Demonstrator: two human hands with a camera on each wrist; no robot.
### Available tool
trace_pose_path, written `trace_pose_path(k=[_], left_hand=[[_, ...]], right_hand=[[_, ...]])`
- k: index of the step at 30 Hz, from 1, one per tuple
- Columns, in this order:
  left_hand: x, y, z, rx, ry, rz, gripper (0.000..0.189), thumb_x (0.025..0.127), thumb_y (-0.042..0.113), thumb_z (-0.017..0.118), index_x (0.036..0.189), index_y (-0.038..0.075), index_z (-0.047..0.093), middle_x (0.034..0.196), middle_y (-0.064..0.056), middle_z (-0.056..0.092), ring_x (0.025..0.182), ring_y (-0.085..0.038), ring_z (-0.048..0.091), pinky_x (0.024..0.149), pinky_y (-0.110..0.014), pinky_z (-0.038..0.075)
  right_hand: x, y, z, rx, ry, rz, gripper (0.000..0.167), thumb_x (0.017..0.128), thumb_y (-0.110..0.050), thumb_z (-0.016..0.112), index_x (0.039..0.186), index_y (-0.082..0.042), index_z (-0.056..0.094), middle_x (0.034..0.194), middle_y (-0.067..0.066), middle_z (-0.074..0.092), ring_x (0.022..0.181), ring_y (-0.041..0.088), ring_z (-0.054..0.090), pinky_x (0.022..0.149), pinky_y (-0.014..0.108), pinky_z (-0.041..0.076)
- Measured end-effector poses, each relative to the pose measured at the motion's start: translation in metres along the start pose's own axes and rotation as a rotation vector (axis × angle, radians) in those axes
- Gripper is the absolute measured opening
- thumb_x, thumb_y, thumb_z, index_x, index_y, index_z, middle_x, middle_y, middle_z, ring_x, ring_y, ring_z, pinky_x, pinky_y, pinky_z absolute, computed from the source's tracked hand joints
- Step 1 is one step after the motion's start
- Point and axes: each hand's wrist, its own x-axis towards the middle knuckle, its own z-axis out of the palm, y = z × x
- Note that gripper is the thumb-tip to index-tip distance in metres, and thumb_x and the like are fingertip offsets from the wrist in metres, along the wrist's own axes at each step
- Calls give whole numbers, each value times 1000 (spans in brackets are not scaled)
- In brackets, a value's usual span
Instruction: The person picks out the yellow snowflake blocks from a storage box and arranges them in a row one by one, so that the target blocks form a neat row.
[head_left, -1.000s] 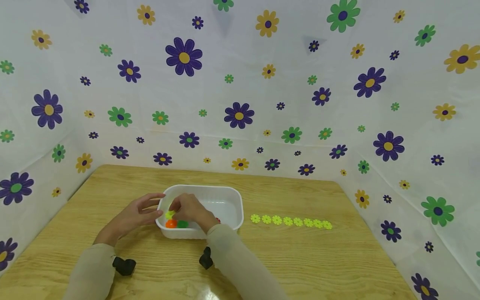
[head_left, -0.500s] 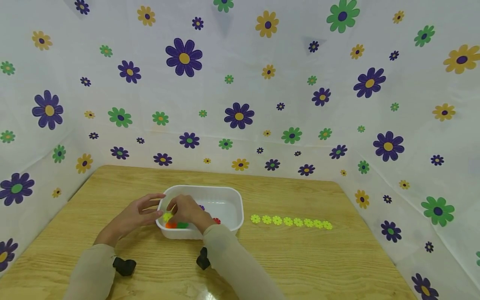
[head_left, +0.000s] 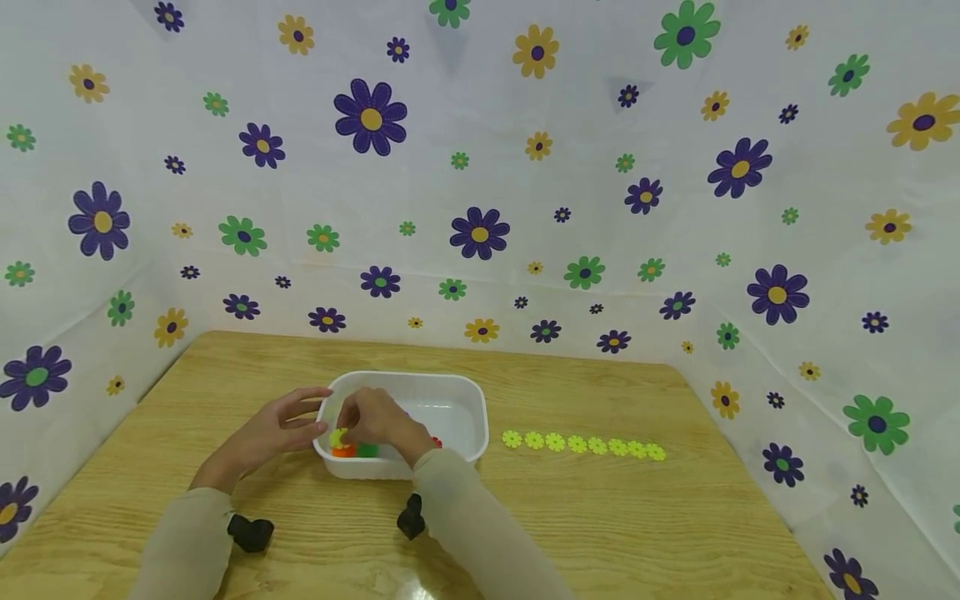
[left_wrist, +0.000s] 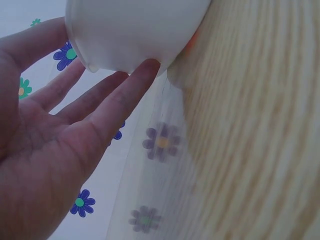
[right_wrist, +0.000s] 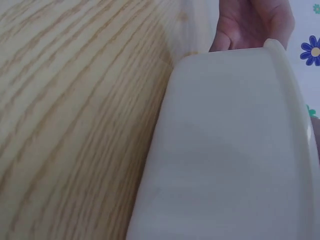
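A white plastic tub [head_left: 450,417] stands on the wooden table, left of centre. My left hand [head_left: 272,429] rests against its left end; in the left wrist view the fingers [left_wrist: 117,102] lie nearly straight along the tub's outer wall. Inside the tub, my right hand [head_left: 375,417] pinches a yellow snowflake disc [head_left: 339,438] between thumb and fingertips. Beneath it lie orange discs [head_left: 344,452] and green discs [head_left: 367,451], with a red disc [head_left: 437,442] partly behind the right wrist. From the right wrist camera, the tub's near wall hides the right fingers.
Right of the tub, several yellow snowflake discs [head_left: 576,444] lie in a row on the table [head_left: 600,525]. A white curtain [head_left: 420,192] printed with flowers encloses the table at the back and sides.
My right hand dipped left among the discs half a second ago, then shifted slightly right, and a yellow disc now shows at its fingertips. The left hand has stayed on the tub.
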Motion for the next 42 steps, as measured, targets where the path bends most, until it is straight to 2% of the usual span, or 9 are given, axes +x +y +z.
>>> trace_pose_path(k=[5,11,19,34,42], left_hand=[[0,0,2,14,11,-25,67,103,31,63,159,11,33,166,-29,30,146,-54,40,101,-45,59],[0,1,2,23,27,-53,66,103,31,63,159,13,33,167,-27,29,147,-54,39,103,-48,58],[0,2,0,3,24,-59,66,104,30,62,160,12,33,167,-27,27,147,-54,39,104,-47,58],[1,3,2,5,24,-63,65,104,29,62,160,12,33,167,-27,28,146,-53,40,104,-47,58],[0,3,3,6,32,-51,65,103,27,63,159,11,34,167,-27,28,146,-53,40,103,-46,58]], right_hand=[[-8,3,-8,40,-5,0,8,88,-10,82,91,-10,75,82,-4,67,75,7,55,69,13,48],[-16,11,-23,62,27,-13,8,89,-10,81,95,-11,75,86,-3,68,76,7,56,66,14,50],[-30,13,-44,151,55,6,10,92,-8,77,102,-8,76,90,2,71,73,12,60,66,17,57],[-39,20,-52,188,60,51,9,93,-9,76,102,-9,74,94,3,72,73,12,63,68,19,59],[-50,28,-64,171,128,65,9,92,-10,77,101,-11,75,99,4,73,84,14,64,77,26,60]])
